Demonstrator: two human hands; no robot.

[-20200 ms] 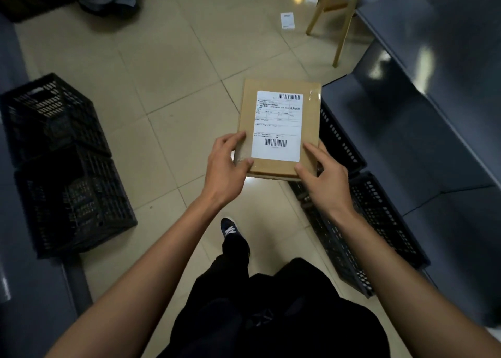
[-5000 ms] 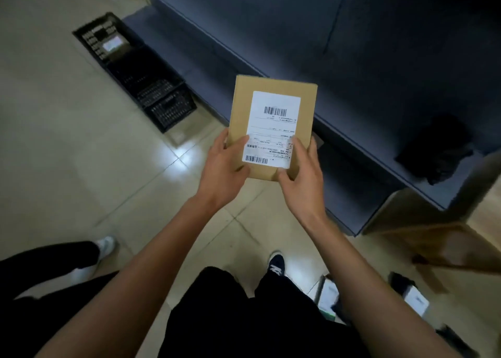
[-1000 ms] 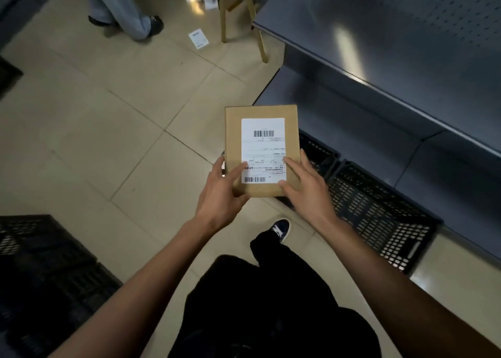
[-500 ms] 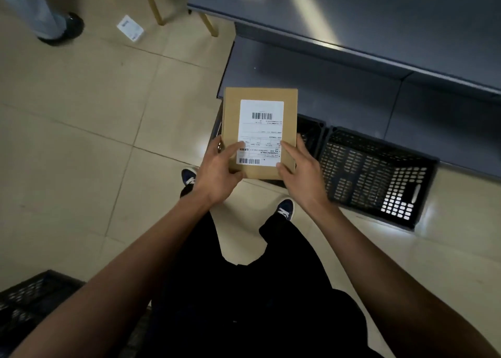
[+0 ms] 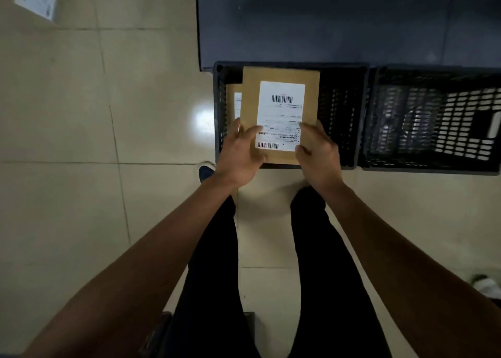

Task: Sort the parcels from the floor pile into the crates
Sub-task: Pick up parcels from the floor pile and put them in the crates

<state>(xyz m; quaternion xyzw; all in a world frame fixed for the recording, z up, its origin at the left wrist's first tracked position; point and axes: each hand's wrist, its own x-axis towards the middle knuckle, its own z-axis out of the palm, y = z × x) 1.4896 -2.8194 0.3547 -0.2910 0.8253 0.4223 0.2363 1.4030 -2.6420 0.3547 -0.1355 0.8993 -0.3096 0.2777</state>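
Both hands hold one brown parcel (image 5: 282,113) above the left black crate (image 5: 339,119); label side faces up, a white shipping label (image 5: 280,116) with barcodes at its top and bottom; the left hand (image 5: 241,151) grips the parcel's lower left corner, thumb lying across the label's lower left edge, its other fingers hidden beneath; the right hand (image 5: 317,151) grips the lower right corner, thumb on the label's right edge, fingers curled under the parcel; whether the parcel touches the crate rim cannot be told; a second brown parcel (image 5: 233,100) lies inside the same crate, against its left wall, mostly covered by the held one, a strip of its white label showing; a second black crate (image 5: 433,119) stands just beside the first on its right, slotted walls and floor visible; both crates sit on the tiled floor (image 5: 67,113) with their far edges at the foot of a dark grey shelf unit (image 5: 339,18); the person stands directly before the left crate, legs in black trousers (image 5: 211,262), one dark shoe tip (image 5: 205,172) showing near the crate's near left corner; a white paper slip (image 5: 35,2) lies on the floor at upper left, well apart from the crates; a white object at the right edge is too blurred to identify
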